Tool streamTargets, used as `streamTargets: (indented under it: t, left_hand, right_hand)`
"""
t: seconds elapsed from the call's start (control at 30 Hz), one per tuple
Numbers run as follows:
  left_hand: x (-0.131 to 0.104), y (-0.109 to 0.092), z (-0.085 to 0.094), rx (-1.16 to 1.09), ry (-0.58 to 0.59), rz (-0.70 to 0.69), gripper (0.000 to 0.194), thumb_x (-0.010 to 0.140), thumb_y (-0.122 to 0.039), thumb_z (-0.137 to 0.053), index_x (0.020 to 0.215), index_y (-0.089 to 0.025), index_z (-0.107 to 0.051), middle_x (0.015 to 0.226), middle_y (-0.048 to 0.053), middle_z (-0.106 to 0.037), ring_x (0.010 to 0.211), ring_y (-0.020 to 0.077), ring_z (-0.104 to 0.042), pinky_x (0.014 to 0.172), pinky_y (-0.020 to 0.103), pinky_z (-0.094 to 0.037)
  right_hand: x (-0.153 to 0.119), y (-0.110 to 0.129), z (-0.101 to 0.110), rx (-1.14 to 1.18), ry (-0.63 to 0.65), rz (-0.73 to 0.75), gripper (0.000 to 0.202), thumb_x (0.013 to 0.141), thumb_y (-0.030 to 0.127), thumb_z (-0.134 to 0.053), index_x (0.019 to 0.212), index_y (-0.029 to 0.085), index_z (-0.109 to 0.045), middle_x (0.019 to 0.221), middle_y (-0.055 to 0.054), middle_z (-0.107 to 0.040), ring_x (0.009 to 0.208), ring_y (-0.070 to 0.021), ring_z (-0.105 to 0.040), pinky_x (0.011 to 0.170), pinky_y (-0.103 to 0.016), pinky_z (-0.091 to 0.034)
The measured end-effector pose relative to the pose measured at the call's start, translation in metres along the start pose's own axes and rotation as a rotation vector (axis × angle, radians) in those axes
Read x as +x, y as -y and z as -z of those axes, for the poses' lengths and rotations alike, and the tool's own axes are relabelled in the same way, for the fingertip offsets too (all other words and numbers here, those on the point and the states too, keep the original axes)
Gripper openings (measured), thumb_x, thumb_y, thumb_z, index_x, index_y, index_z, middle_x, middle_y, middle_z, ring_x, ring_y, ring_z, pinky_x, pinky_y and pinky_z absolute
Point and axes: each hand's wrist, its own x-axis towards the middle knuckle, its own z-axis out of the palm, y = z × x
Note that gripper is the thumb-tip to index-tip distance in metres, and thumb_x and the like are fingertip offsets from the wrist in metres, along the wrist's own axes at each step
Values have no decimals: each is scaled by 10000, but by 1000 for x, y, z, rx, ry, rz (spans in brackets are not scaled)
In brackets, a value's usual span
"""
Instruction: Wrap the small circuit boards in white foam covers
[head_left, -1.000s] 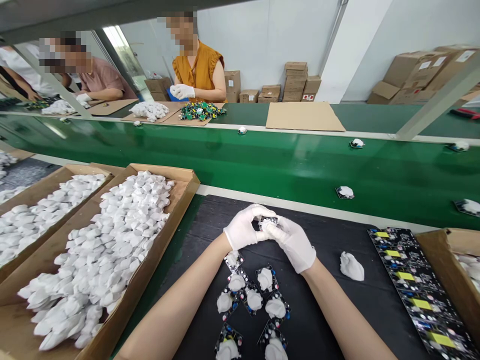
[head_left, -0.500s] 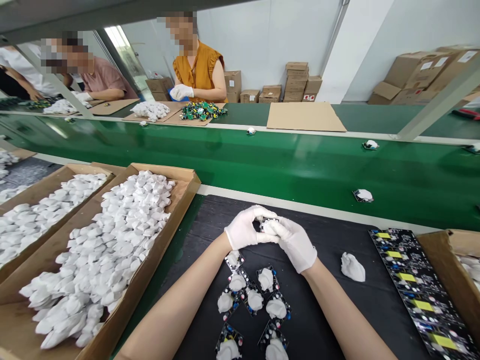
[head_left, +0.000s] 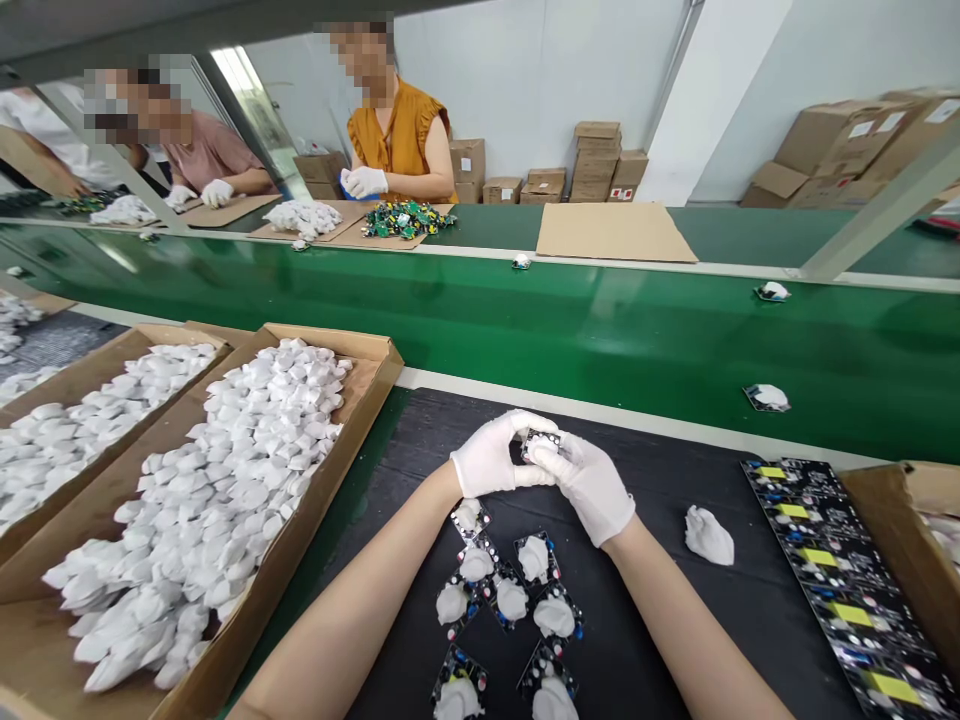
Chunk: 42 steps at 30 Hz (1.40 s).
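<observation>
Both my hands wear white gloves and meet above the black mat point(head_left: 405, 480). Between them is a small circuit board point(head_left: 541, 442) with a white lump on it. My left hand point(head_left: 495, 458) grips its left side, thumb below and fingers curled over the far edge. My right hand point(head_left: 592, 485) holds the right side, its fingers pressing on the white lump. Just below my hands, several small circuit boards point(head_left: 504, 620) lie on the mat, each topped with a white lump point(head_left: 555, 616). A single loose white lump point(head_left: 709, 535) rests right of my right hand.
Cardboard trays point(head_left: 390, 365) heaped with white lumps stand at left. A long panel of joined circuit boards point(head_left: 840, 590) lies at right beside another cardboard box point(head_left: 892, 510). Beyond runs a green conveyor belt point(head_left: 600, 350) carrying boards. Co-workers point(head_left: 401, 140) sit across it.
The boards on the conveyor have shifted right. My hands stay nearly in place, with slightly more of the held board showing. A co-worker at far left has moved their gloved hands.
</observation>
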Motion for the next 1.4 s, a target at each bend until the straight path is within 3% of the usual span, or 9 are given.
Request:
streamTargets:
  t: [0.1, 0.4, 0.67, 0.93, 1.13, 1.27, 1.4]
  left_hand:
    - [1, -1, 0, 0, 12, 7, 594, 580, -345, -826, 1099, -192, -581, 1072, 77, -630, 953, 216, -598, 861, 356, -465]
    - [0, 1, -5, -19, -111, -29, 430, 591, -327, -813, 959, -182, -645, 920, 52, -646, 797, 170, -598, 753, 308, -489]
    - [1, 6, -5, 64, -53, -48, 448, 531, -284, -831, 929, -184, -650, 816, 18, -584, 750, 159, -566, 755, 311, -481]
    - [0, 3, -6, 32, -69, -68, 457, 560, -330, -826, 951, -181, -643, 861, 41, -607, 835, 192, -585, 796, 330, -477]
    - [1, -7, -1, 58, -56, 14, 425, 659, -350, -769, 1031, -206, -625, 1002, 55, -654, 926, 206, -603, 848, 339, -477]
    - [1, -6, 1, 13, -22, -34, 422, 684, -343, -745, 1056, -193, -613, 1048, 71, -656, 948, 215, -611, 859, 346, -480]
    - [1, -3, 3, -54, 8, -47, 454, 656, -346, -768, 1051, -179, -618, 1054, 82, -663, 972, 229, -614, 885, 364, -472]
  right_hand:
    - [0, -1, 0, 31, 8, 4, 302, 552, 353, -809, 775, 194, -680, 758, -11, -672, 740, -181, -595, 765, -335, -454]
    - [-4, 5, 3, -92, 83, 74, 266, 622, 400, -739, 730, 184, -631, 744, -13, -637, 748, -192, -562, 724, -327, -431]
    - [-7, 4, -3, -466, -59, 110, 154, 657, 324, -619, 737, 192, -614, 677, -12, -627, 668, -194, -557, 638, -320, -430]
    - [-6, 5, 1, -284, -27, 80, 201, 642, 339, -661, 765, 181, -652, 744, -29, -645, 726, -205, -557, 685, -332, -422]
    - [-2, 6, 2, 151, 130, -25, 294, 666, 478, -675, 674, 187, -629, 713, -35, -641, 720, -200, -572, 689, -337, -444]
    - [-3, 6, 1, 84, 67, -25, 279, 578, 352, -796, 767, 182, -681, 760, -26, -667, 766, -199, -594, 754, -334, -445]
    - [-3, 3, 1, 38, 65, -4, 327, 561, 365, -809, 807, 181, -696, 773, -27, -687, 769, -205, -608, 774, -345, -450]
